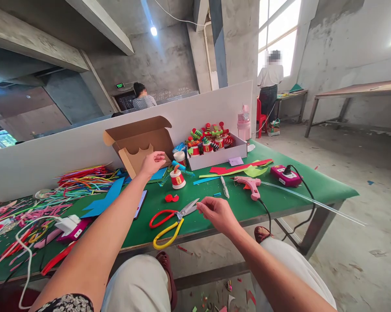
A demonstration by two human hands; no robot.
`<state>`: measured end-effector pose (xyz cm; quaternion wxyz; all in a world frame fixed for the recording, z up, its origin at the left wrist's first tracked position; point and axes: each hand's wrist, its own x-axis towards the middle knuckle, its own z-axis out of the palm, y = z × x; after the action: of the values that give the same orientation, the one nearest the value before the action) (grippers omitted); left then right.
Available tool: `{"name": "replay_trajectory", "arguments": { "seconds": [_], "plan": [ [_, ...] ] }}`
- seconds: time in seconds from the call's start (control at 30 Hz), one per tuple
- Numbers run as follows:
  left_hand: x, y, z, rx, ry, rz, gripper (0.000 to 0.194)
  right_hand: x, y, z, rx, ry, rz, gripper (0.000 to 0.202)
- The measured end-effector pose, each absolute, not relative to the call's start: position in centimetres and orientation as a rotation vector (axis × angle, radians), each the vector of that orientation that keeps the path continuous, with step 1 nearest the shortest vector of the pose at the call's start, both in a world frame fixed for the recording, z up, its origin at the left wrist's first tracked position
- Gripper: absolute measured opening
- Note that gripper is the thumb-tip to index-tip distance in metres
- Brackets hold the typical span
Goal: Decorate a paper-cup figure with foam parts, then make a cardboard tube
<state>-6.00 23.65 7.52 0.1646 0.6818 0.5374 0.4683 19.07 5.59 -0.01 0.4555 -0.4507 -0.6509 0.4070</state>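
Note:
My left hand (153,164) is raised before the open cardboard box, its fingers loosely stretched and nothing visible in them. Just right of it stands a small paper-cup figure (177,178) with a red band, coiled arms and a blue roll on top. My right hand (216,212) hovers at the table's front edge by the scissors' tips, thumb and fingers pinched together; whatever they hold, if anything, is too small to make out. Scissors (172,220) with red and yellow handles lie partly spread. Small red rounds (171,198) rest behind them.
A pink glue gun (250,185), white pen (224,187) and purple power socket (286,175) lie at right. Behind, a white box (218,158) holds several finished figures. The cardboard box (140,143) stands open. Pipe cleaners (81,182) pile up left. Two people are farther back.

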Motion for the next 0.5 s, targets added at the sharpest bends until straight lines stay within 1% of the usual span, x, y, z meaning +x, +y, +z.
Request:
{"name": "replay_trajectory", "arguments": {
  "seconds": [0.17,0.27,0.33,0.4,0.5],
  "plan": [
    [-5.9,21.3,7.4,1.932,1.527,1.378,0.039,19.1,5.7,-0.1,-1.127,-1.598,1.003,0.03],
    [-5.8,18.8,6.2,1.917,1.521,1.501,0.037,19.0,5.6,-0.2,-1.106,-1.6,0.994,0.03],
    [-5.7,17.1,4.9,1.889,1.558,1.602,0.032,19.0,5.6,-0.3,-1.094,-1.609,0.992,0.03],
    [-5.9,15.6,3.7,1.858,1.653,1.652,0.021,19.1,5.8,-0.3,-1.096,-1.622,0.979,0.03],
    [-6.6,14.3,2.8,1.819,1.707,1.656,0.02,19.8,6.3,-0.3,-1.121,-1.606,0.919,0.032]
  ]
}}
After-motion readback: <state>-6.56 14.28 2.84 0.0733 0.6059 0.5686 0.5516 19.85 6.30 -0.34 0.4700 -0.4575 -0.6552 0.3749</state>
